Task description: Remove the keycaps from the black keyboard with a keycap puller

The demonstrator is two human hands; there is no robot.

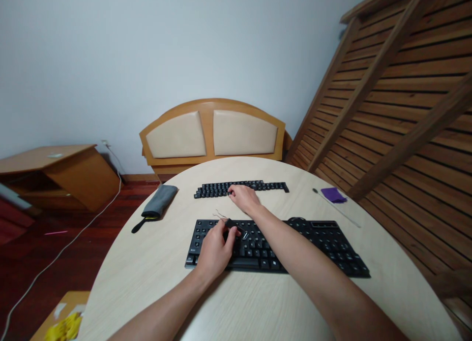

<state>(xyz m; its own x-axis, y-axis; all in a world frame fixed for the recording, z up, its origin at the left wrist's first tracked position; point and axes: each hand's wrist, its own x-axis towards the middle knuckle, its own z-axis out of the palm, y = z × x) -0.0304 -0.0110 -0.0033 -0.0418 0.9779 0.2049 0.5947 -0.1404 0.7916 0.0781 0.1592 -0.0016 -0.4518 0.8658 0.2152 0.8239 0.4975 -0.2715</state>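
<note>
A black keyboard point(254, 265) lies before me on the round table, many of its keycaps gone, others still in place on the lower rows. Over its left half, my left hand point(216, 245) is closed around a keycap puller point(231, 224) with a dark handle and thin wire ends. Beyond the keyboard, loose black keycaps point(214, 189) are laid out in rows. My right hand point(244, 198) reaches across to the near edge of these rows, its fingertips pinched at a keycap there. The hand partly hides that keycap, and my right forearm covers part of the keyboard.
A grey cloth pouch point(162, 199) lies at the table's left. On the right are a purple cloth point(334, 195) and a thin brush-like stick point(341, 210). A headboard point(206, 129) stands behind the table, and wooden slats point(387, 95) lean at the right.
</note>
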